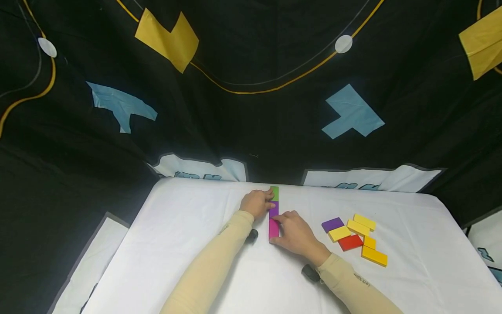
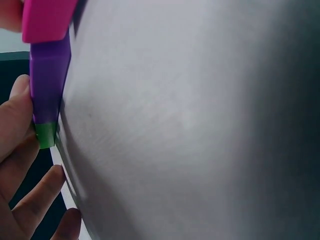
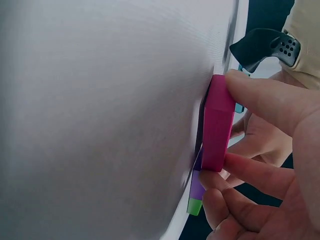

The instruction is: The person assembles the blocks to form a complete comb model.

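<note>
A green block (image 1: 275, 193), a purple block (image 1: 273, 210) and a pink block (image 1: 273, 230) lie end to end in a line on the white table. My right hand (image 1: 297, 233) pinches the pink block lengthwise, with the thumb at its near end and fingers at its far end. In the right wrist view, the pink block (image 3: 218, 127) stands out in front of the purple and green ones. My left hand (image 1: 256, 203) rests beside the line, its extended fingers touching the left side of the purple and green blocks.
Right of the hands lies a loose group: another purple block (image 1: 332, 224), a red block (image 1: 350, 243) and several yellow-to-orange blocks (image 1: 374, 256). The white tabletop (image 1: 188, 213) ends at a dark patterned curtain (image 1: 251, 131) along the back.
</note>
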### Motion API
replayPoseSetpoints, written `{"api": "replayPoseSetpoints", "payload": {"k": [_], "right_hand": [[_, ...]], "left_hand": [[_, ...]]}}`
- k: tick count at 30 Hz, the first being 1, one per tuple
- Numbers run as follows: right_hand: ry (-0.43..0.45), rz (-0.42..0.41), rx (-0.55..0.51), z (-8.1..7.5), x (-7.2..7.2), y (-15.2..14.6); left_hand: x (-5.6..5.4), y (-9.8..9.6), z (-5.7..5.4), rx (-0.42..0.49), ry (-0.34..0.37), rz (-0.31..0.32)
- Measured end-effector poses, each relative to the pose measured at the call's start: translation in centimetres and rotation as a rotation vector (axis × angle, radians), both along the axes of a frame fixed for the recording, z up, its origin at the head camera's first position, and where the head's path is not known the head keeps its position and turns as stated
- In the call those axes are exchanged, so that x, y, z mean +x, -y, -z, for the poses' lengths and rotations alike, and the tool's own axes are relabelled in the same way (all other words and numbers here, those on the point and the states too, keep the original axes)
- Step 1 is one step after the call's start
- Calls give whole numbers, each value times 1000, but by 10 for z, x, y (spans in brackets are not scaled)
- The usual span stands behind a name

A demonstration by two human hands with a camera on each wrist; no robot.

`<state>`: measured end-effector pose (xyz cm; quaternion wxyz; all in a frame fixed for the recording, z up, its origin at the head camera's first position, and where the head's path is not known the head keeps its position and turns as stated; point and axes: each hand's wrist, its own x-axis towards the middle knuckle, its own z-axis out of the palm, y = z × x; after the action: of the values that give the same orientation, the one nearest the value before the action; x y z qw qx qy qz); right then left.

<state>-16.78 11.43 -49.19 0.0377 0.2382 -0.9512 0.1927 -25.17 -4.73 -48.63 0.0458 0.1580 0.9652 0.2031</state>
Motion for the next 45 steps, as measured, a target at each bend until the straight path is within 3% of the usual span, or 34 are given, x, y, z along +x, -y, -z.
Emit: {"api": "replayPoseSetpoints", "payload": {"k": [6, 14, 24, 45], "right_hand": [[21, 26, 14, 1, 0, -1], [88, 58, -42, 2, 2, -8], [51, 1, -63, 1, 4, -12], [60, 37, -69, 1, 1, -10]], "left_hand": [[0, 0, 0, -1, -2, 5], [-1, 0, 1, 9, 2, 2], [-2, 1, 1, 27, 8, -7], [-2, -1, 2, 7, -5, 10]]}}
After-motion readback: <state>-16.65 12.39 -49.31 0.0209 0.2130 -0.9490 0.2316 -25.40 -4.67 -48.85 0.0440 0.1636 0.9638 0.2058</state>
